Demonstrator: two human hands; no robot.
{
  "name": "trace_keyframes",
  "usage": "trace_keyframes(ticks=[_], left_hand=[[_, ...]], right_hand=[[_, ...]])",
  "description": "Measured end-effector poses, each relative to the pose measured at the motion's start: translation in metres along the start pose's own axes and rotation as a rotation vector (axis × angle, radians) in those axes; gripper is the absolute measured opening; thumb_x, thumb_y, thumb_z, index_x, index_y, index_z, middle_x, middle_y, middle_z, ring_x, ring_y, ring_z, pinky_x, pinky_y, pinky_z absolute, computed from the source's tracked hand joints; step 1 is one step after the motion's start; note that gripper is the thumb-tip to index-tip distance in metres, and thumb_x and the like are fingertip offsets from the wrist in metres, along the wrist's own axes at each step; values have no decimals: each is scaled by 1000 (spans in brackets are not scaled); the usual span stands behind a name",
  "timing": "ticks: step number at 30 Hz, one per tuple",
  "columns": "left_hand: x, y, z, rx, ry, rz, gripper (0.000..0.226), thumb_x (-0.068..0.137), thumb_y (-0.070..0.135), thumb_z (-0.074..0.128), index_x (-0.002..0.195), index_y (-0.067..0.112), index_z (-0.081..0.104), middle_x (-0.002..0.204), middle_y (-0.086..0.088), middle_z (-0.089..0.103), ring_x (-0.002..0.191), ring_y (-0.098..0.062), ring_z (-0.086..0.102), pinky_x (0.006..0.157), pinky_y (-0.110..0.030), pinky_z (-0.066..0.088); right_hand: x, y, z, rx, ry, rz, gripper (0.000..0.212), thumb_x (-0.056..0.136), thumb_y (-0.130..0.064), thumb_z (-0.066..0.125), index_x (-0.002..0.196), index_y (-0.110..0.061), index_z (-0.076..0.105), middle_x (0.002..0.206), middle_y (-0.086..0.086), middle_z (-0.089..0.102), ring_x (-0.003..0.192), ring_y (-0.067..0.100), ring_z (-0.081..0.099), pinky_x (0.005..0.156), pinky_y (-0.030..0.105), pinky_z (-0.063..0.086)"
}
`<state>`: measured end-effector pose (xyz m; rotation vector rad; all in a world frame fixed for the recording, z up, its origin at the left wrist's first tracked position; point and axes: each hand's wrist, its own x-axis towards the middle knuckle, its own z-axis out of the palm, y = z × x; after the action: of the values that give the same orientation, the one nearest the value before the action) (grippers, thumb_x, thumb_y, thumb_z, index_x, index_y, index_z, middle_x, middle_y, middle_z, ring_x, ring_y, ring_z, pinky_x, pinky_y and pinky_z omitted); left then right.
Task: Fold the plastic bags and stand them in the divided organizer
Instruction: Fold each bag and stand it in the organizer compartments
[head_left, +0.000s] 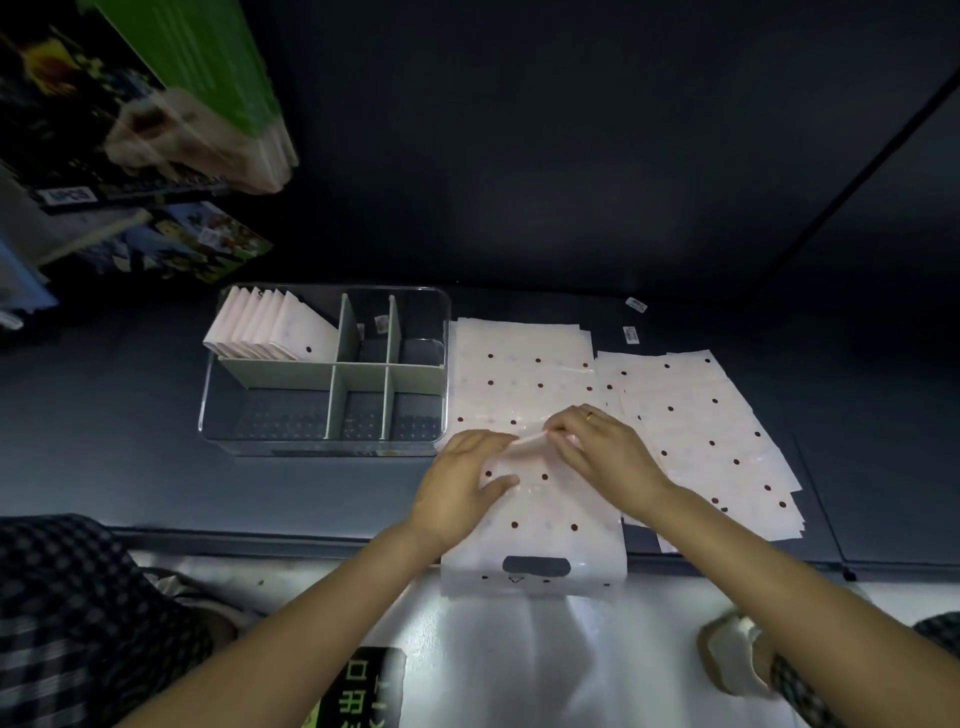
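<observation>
Mid-run. Right hand (605, 447) pinched folded edge of bag (535, 499); left hand (462, 478) lay flat on it, fingers straight, pressing. Bag handle end hung past table edge, toward person. Left of grip: organizer (322, 415), one far compartment filled with folded bags (270, 332), rest looked unfilled. Right of grip: unfolded stack (701, 431) remained.

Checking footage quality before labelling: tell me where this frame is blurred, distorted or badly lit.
Head view: wide-angle bending curves the organizer and table edge; motion blur smears the upper-left boxes; surroundings are dark; the polka-dot bag under both hands stays sharp enough.
</observation>
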<state>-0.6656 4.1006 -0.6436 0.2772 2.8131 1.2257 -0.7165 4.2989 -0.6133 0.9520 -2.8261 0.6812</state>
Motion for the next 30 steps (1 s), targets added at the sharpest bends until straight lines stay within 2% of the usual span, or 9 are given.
trace_keyframes(ticks=[4, 8, 10, 12, 15, 18, 23, 26, 30], left_hand=[[10, 8, -33, -280, 34, -157, 5, 87, 16, 65, 92, 18, 65, 93, -1, 69, 88, -19, 60, 81, -32, 45], [24, 6, -75, -354, 5, -194, 8, 87, 13, 64, 80, 16, 63, 80, -9, 66, 75, -30, 61, 74, -47, 51], [29, 2, -95, -347, -24, -153, 7, 88, 12, 63, 82, 16, 63, 82, -8, 67, 80, -31, 62, 77, -47, 51], [32, -6, -114, -301, -16, -115, 9, 89, 13, 61, 85, 20, 63, 84, -3, 67, 83, -25, 63, 80, -47, 51], [33, -30, -140, -55, 223, -130, 15, 91, 17, 59, 104, 19, 64, 105, -1, 65, 99, -21, 57, 89, -41, 47], [22, -62, -163, 223, 423, -297, 27, 93, 17, 53, 119, 17, 59, 123, -5, 57, 111, -27, 46, 94, -37, 38], [8, -99, -173, 312, 340, -466, 33, 96, 23, 45, 129, 21, 53, 137, -2, 42, 128, -28, 31, 104, -38, 32], [8, -107, -168, 305, 310, -482, 36, 98, 29, 43, 133, 23, 49, 141, -1, 37, 137, -28, 20, 108, -37, 27], [11, -113, -164, 213, 349, -474, 42, 98, 29, 43, 139, 19, 44, 145, 3, 38, 136, -21, 22, 108, -33, 25]], right_hand=[[23, -19, -30, 360, -58, 237, 9, 96, -22, 47, 97, -17, 55, 82, -12, 60, 79, 11, 57, 75, 32, 48], [50, -44, -50, 384, -106, 280, 8, 92, -30, 54, 100, -27, 57, 89, -11, 65, 83, 10, 61, 75, 33, 51], [67, -57, -54, 333, -172, 279, 7, 88, -31, 61, 95, -30, 59, 87, -11, 66, 81, 10, 61, 73, 34, 51], [88, -72, -52, 290, -193, 282, 6, 87, -27, 62, 83, -23, 62, 81, -6, 66, 78, 13, 60, 72, 38, 50], [123, -94, -42, 308, -140, 324, 13, 88, -25, 62, 76, -20, 62, 78, -6, 68, 74, 4, 62, 61, 19, 47], [162, -115, -25, 422, -79, 397, 11, 88, -22, 62, 83, -12, 62, 85, 2, 70, 79, 15, 65, 67, 33, 54], [216, -149, 15, 420, -51, 381, 8, 88, -19, 59, 86, -13, 57, 90, 5, 66, 83, 23, 65, 70, 44, 58], [234, -157, 39, 256, -101, 336, 12, 89, -20, 55, 91, -8, 55, 95, 11, 65, 82, 26, 64, 66, 45, 57], [253, -164, 64, 28, -142, 316, 11, 87, -19, 50, 81, -10, 47, 84, 12, 62, 76, 30, 61, 56, 33, 45]])
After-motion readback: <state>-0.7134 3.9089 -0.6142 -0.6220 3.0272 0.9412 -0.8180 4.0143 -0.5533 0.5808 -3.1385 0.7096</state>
